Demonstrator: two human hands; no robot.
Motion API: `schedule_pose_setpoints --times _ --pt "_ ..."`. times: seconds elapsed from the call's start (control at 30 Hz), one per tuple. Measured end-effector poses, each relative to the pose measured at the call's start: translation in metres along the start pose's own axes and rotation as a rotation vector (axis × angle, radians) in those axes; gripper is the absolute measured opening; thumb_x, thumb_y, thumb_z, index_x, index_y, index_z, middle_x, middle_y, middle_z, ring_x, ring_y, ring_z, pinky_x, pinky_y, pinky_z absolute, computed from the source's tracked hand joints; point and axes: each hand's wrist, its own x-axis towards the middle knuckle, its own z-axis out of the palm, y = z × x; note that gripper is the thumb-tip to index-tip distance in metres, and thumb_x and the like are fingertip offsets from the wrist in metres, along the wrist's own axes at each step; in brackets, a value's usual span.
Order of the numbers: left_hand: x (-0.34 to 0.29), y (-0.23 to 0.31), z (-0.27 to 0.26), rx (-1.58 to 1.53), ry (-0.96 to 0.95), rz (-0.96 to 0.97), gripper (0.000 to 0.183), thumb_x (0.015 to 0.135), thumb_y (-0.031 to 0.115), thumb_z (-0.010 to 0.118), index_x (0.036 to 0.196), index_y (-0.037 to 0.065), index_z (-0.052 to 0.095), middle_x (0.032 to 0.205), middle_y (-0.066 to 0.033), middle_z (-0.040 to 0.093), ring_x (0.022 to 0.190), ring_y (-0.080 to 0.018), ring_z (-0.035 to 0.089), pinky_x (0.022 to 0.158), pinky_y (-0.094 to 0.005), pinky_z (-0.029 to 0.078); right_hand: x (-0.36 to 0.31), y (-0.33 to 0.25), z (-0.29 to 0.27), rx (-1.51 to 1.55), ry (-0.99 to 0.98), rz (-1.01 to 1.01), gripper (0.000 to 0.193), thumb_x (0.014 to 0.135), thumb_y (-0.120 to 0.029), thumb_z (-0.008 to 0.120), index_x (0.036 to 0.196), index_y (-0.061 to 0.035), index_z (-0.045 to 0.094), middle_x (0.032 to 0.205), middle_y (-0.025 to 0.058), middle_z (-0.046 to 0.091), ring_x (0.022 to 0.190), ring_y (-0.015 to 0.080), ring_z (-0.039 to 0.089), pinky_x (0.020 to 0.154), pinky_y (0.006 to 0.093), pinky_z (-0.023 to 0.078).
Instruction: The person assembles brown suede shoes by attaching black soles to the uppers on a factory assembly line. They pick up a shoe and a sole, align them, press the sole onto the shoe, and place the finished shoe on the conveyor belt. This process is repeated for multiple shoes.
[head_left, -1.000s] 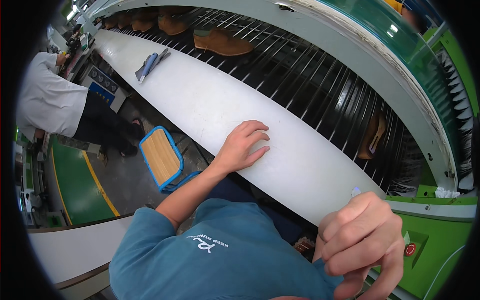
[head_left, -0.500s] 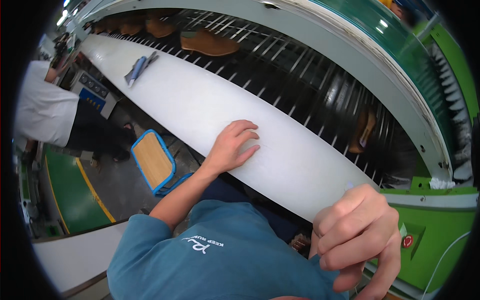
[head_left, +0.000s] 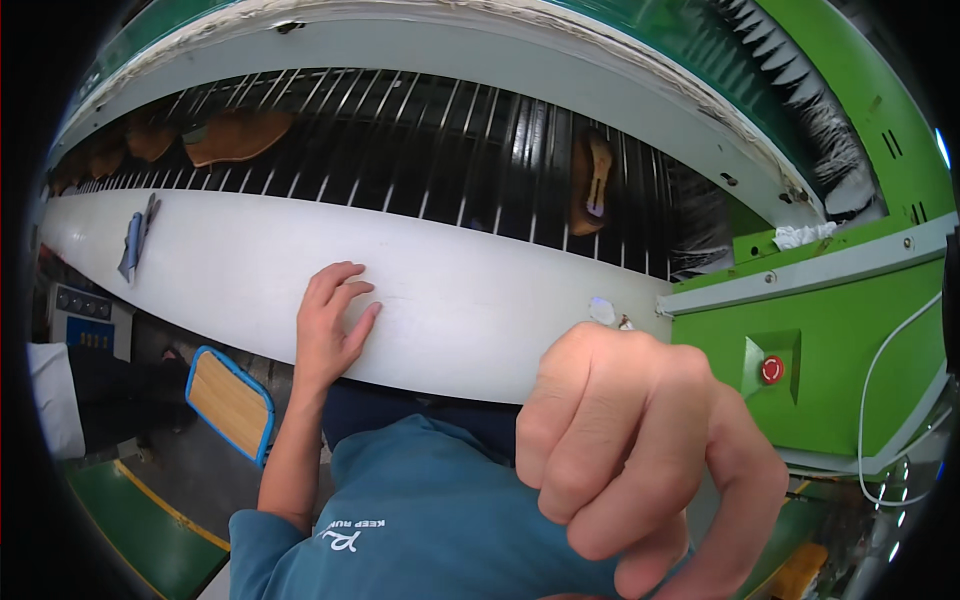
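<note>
My left hand point(head_left: 332, 325) rests on or just over the long white worktop point(head_left: 230, 280), its fingers spread and bent, nothing in them. Close to the camera, my right hand point(head_left: 630, 440) is raised with its fingers curled into a loose fist. Whatever its palm may contain is hidden. Behind the worktop, a brown shoe piece point(head_left: 240, 137) lies on the dark slatted conveyor point(head_left: 430, 160). Another brown shoe part point(head_left: 592, 185), set lengthwise, is farther right. A blue-handled tool point(head_left: 133, 245) lies toward the worktop's left end. Beyond my right knuckles is a small pale scrap point(head_left: 601, 310).
A curved pale machine frame point(head_left: 480, 60) arches over the conveyor. On the right stands a green housing point(head_left: 720, 350) with a red button point(head_left: 772, 370) and a white cable point(head_left: 865, 400). A blue-framed stool point(head_left: 230, 402) and a person point(head_left: 95, 395) are at left.
The view has turned to the right, so the worktop and shoe parts appear farther left. My right hand has curled tighter and looks nearer. The left hand keeps its spread pose on the worktop.
</note>
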Motion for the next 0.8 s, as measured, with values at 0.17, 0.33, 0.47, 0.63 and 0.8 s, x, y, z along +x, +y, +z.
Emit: schedule_pose_setpoints --times 0.17,0.33,0.47,0.63,0.8 --pt "0.002 0.002 0.001 -0.002 -0.014 0.0 0.025 0.089 0.006 0.088 0.111 0.003 0.077 0.138 -0.0158 0.074 0.133 -0.0407 0.068 0.11 -0.0497 0.057 -0.022 0.015 -0.006 0.106 0.012 -0.164 0.015 0.107 -0.014 0.077 0.12 -0.0092 0.07 0.093 0.0152 0.071 0.051 0.0136 0.05 0.042 0.028 0.038" --pt "0.001 0.001 0.001 0.017 -0.02 0.011 0.026 0.089 0.006 0.087 0.112 0.003 0.077 0.138 -0.016 0.074 0.133 -0.0411 0.068 0.11 -0.0496 0.056 -0.028 0.03 0.004 -0.169 -0.099 0.002 0.015 0.097 -0.013 0.077 0.108 -0.007 0.071 0.086 0.0106 0.065 0.057 0.0167 0.054 0.046 0.0314 0.041" --pt "0.003 0.004 -0.001 -0.017 -0.024 -0.014 0.026 0.089 0.006 0.087 0.113 0.003 0.077 0.139 -0.0161 0.074 0.133 -0.0411 0.068 0.11 -0.0498 0.056 -0.033 0.048 0.024 -0.477 -0.184 0.113 0.014 0.088 -0.012 0.077 0.098 -0.0052 0.071 0.082 0.0069 0.06 0.062 0.0192 0.057 0.049 0.0341 0.044" --pt "0.004 0.003 0.001 -0.088 -0.01 -0.044 0.026 0.088 0.006 0.088 0.112 0.004 0.077 0.137 -0.0158 0.075 0.132 -0.0403 0.068 0.11 -0.0498 0.057 -0.041 0.062 0.018 -0.696 -0.436 0.342 0.019 0.079 -0.015 0.076 0.093 -0.0035 0.072 0.08 0.0043 0.057 0.072 0.0221 0.063 0.055 0.037 0.049" --pt "-0.006 0.0 0.0 -0.067 -0.003 -0.067 0.026 0.087 0.007 0.088 0.11 0.005 0.076 0.136 -0.0154 0.073 0.133 -0.0395 0.067 0.112 -0.0507 0.057 -0.03 0.058 0.013 -0.701 -0.522 0.419 0.03 0.078 -0.014 0.089 0.107 -0.0089 0.086 0.084 0.0012 0.07 0.067 0.0185 0.065 0.057 0.0326 0.048"
